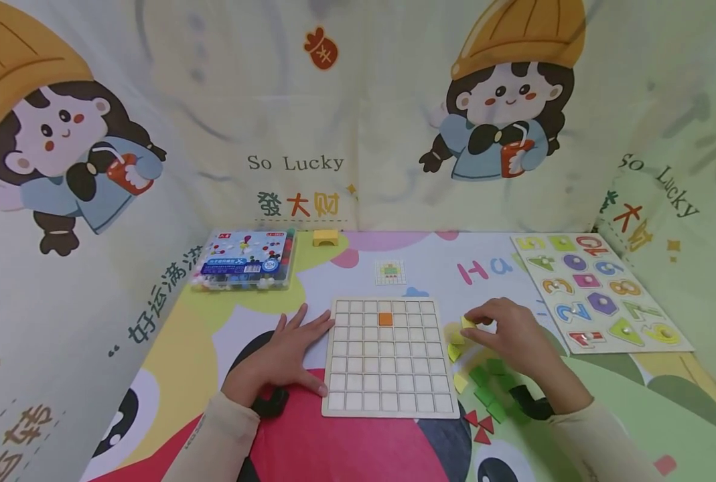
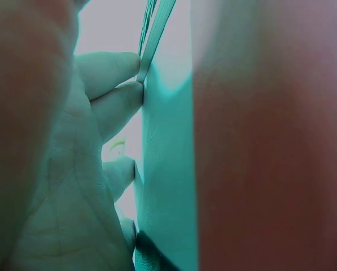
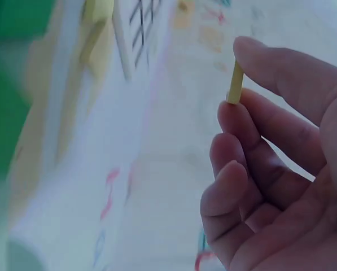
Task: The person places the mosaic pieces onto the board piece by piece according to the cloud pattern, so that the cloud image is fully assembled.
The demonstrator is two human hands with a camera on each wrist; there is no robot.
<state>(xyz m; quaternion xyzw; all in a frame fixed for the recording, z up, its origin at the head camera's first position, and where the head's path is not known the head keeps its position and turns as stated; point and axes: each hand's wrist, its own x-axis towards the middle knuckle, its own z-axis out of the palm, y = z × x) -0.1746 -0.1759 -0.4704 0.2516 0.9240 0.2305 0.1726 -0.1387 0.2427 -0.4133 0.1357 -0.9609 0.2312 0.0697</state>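
A pale wooden grid board [image 1: 372, 383] lies flat, with one orange square tile [image 1: 385, 319] in a cell of its second row from the top. My left hand [image 1: 282, 355] rests at the board's left side, fingers spread and straight, thumb and fingertips touching that edge. To the right of the board, my right hand [image 1: 511, 335] pinches a thin yellow tile [image 3: 235, 83] between thumb and fingers. Loose yellow pieces [image 1: 455, 353] lie just below it. Nearer the wrist are several green tiles [image 1: 487, 396] and small red triangles [image 1: 482, 436].
A small pattern card [image 1: 390, 272] lies beyond the grid board. At the back left stands a clear box [image 1: 246, 261] of small parts, beside a yellow arch block [image 1: 325, 237]. A number puzzle board [image 1: 565, 284] lies at the right. Printed cloth walls [image 1: 394, 194] enclose the table.
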